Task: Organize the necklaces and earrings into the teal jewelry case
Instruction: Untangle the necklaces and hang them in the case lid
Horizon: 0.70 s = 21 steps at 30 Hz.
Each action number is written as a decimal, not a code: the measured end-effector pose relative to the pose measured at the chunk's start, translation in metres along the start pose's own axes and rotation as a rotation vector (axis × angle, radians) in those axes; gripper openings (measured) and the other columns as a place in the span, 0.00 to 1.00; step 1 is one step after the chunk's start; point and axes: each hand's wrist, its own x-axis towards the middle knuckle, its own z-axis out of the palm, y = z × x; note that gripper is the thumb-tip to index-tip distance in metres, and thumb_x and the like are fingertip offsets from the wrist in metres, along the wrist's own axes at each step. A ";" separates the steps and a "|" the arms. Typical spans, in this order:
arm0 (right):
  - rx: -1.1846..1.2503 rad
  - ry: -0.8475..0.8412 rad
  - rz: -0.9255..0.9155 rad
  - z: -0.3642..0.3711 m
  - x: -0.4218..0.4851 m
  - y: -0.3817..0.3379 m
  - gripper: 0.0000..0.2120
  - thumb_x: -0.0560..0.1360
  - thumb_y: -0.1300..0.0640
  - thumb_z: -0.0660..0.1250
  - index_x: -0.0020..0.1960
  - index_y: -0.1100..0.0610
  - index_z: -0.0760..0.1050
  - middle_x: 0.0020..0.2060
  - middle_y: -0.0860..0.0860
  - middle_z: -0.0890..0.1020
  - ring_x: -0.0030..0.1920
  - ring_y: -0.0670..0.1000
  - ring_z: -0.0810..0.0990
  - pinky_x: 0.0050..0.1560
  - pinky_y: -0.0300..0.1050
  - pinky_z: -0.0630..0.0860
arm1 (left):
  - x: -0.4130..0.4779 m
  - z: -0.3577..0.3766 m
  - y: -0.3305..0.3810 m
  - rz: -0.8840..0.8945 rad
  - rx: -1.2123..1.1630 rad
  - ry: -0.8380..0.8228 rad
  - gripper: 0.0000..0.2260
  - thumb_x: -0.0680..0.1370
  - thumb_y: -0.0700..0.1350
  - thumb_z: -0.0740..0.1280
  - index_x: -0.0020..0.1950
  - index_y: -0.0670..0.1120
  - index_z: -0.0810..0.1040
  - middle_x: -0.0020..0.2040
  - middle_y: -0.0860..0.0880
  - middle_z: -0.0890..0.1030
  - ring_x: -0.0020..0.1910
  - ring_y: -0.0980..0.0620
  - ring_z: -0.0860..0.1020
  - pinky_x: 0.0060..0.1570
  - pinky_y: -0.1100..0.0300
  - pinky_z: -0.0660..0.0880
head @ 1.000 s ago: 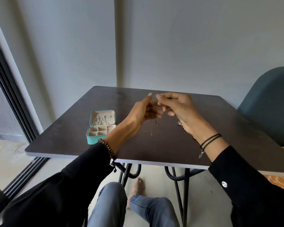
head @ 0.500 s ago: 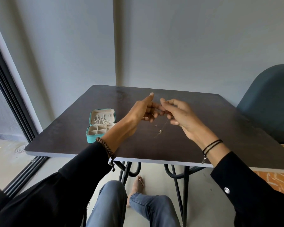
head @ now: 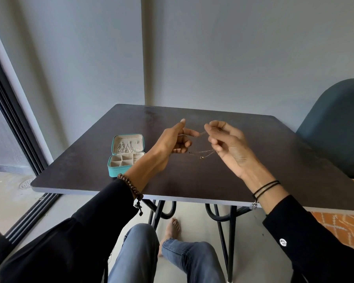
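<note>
left hand [head: 173, 140] | right hand [head: 232, 147] | both hold necklace [head: 204, 154] over table [head: 284, 160] | teal jewelry case [head: 119, 173] open, beside left forearm

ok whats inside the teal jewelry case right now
Silvery chains hang against the open lid of the teal jewelry case; its left compartments look bare. The left forearm covers its near right corner.

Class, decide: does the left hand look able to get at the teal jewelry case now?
Probably yes: the teal jewelry case sits open beside the left forearm, nothing between, though the left hand and right hand both hold a necklace.
</note>
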 end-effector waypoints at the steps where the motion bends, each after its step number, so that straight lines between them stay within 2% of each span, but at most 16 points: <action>1: -0.037 -0.013 0.009 -0.001 0.000 0.000 0.10 0.71 0.61 0.75 0.50 0.59 0.78 0.37 0.50 0.78 0.31 0.44 0.71 0.25 0.33 0.66 | 0.000 0.000 0.000 0.000 -0.006 0.004 0.26 0.86 0.59 0.51 0.53 0.45 0.84 0.28 0.52 0.74 0.28 0.55 0.71 0.41 0.59 0.71; 3: -0.212 -0.060 0.035 -0.004 -0.002 0.002 0.07 0.76 0.58 0.73 0.50 0.61 0.79 0.36 0.51 0.78 0.31 0.45 0.71 0.23 0.33 0.65 | 0.001 -0.002 0.000 0.006 -0.022 0.014 0.26 0.86 0.59 0.52 0.53 0.45 0.84 0.28 0.52 0.74 0.27 0.56 0.70 0.38 0.60 0.70; 6: -0.528 -0.123 0.063 -0.006 -0.004 0.006 0.13 0.81 0.53 0.69 0.53 0.65 0.80 0.38 0.53 0.81 0.33 0.47 0.75 0.31 0.37 0.71 | 0.001 -0.005 0.002 0.025 -0.056 0.037 0.24 0.86 0.58 0.53 0.53 0.45 0.84 0.29 0.52 0.74 0.27 0.56 0.70 0.37 0.62 0.70; 8: -0.628 -0.155 0.066 -0.005 -0.006 0.008 0.15 0.81 0.50 0.68 0.54 0.64 0.82 0.38 0.53 0.82 0.35 0.48 0.76 0.35 0.39 0.73 | 0.001 -0.006 0.003 0.030 -0.080 0.062 0.23 0.86 0.57 0.53 0.53 0.46 0.84 0.29 0.52 0.74 0.28 0.56 0.70 0.36 0.62 0.70; 10: -0.651 -0.175 0.067 -0.003 -0.007 0.009 0.16 0.81 0.49 0.69 0.53 0.62 0.83 0.36 0.52 0.79 0.33 0.47 0.73 0.35 0.39 0.70 | 0.001 -0.007 0.004 0.030 -0.109 0.084 0.23 0.86 0.57 0.54 0.52 0.46 0.84 0.29 0.52 0.74 0.28 0.56 0.70 0.36 0.62 0.69; 12: -0.576 -0.176 0.072 -0.001 -0.006 0.009 0.14 0.80 0.50 0.70 0.51 0.62 0.83 0.33 0.50 0.73 0.32 0.46 0.68 0.34 0.38 0.66 | 0.001 -0.008 0.003 0.027 -0.129 0.096 0.22 0.86 0.56 0.54 0.52 0.45 0.84 0.28 0.52 0.74 0.28 0.55 0.70 0.35 0.62 0.69; 14: -0.392 -0.162 0.097 0.002 -0.005 0.007 0.11 0.79 0.52 0.70 0.49 0.61 0.82 0.32 0.49 0.71 0.31 0.46 0.66 0.33 0.38 0.65 | 0.001 -0.008 0.000 0.021 -0.127 0.093 0.23 0.85 0.56 0.55 0.51 0.45 0.85 0.28 0.52 0.74 0.28 0.55 0.70 0.35 0.62 0.69; 18: 0.071 -0.081 0.151 0.010 0.001 0.002 0.09 0.80 0.57 0.68 0.42 0.58 0.77 0.34 0.51 0.74 0.34 0.48 0.72 0.36 0.39 0.72 | -0.004 -0.005 -0.008 0.007 -0.045 0.037 0.25 0.85 0.58 0.55 0.44 0.45 0.84 0.28 0.51 0.73 0.27 0.55 0.70 0.36 0.62 0.70; 21: 0.206 -0.022 0.157 0.011 0.005 -0.001 0.11 0.79 0.58 0.66 0.38 0.57 0.73 0.33 0.51 0.73 0.32 0.48 0.71 0.34 0.39 0.70 | -0.008 -0.003 -0.013 0.021 0.012 -0.034 0.27 0.85 0.59 0.55 0.40 0.44 0.82 0.29 0.50 0.74 0.28 0.54 0.72 0.40 0.59 0.73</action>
